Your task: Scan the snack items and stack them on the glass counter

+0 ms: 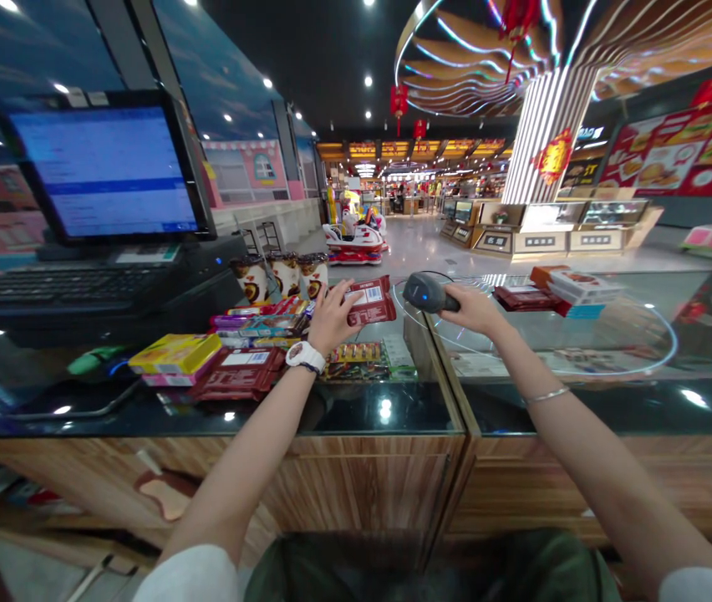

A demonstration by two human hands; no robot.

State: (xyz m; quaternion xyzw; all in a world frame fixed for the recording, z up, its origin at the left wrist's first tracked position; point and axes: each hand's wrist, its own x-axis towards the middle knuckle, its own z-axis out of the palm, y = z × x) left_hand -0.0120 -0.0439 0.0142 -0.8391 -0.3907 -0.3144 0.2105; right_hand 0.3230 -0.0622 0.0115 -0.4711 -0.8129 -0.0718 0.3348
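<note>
- Handheld barcode scanner (426, 293): right hand (476, 308) wrapped round its rear, scanner pointed left.
- Maroon packet (376, 315): just left of scanner, gripped near one end by left hand (331, 318); label (371, 295) exposed, presumably for readability.
- Yellow box (175, 355), other maroon packets (236, 380): farther left of scanner, seemingly grouped within reach.

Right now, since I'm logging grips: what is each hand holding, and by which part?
Left hand: a dark red packet, by its left end. Right hand: the scanner, by its handle.
</note>
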